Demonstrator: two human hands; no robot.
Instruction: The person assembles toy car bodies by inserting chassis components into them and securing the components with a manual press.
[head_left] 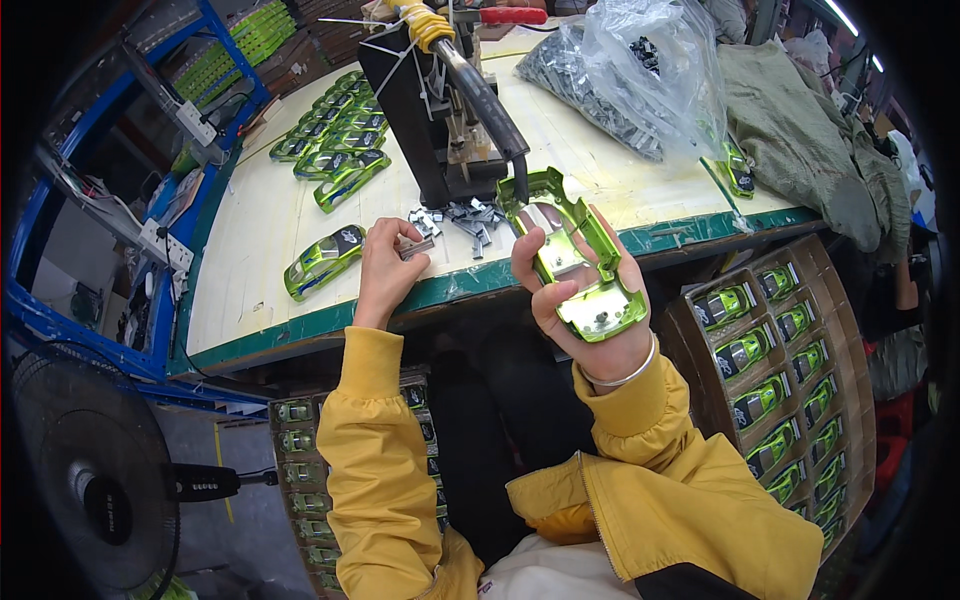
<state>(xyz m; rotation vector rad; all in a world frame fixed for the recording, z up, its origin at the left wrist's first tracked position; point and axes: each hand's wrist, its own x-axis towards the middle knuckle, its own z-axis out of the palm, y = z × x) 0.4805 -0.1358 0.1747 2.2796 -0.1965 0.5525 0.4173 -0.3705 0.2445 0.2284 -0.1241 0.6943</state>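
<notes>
My right hand (622, 300) holds a shiny green toy car body shell (622, 312), its hollow inside turned up toward me. The shell's far end is at the dark tip of a bench machine's arm (490, 105); whether they touch I cannot tell. At the table edge, my left hand (388, 268) pinches a small grey piece (416, 247) between thumb and fingers. Just beyond it lies a loose heap of similar small grey pieces (474, 222), near the machine's black base (405, 110). A green car shell (325, 262), right side up, rests left of my left hand.
More green car shells (340, 135) stand in rows at the table's back left. A clear bag of grey pieces (610, 85) sits back right, beside a green-grey cloth (800, 130). Cartons of car shells flank my legs, one at right (700, 345). A black fan (100, 490) stands lower left.
</notes>
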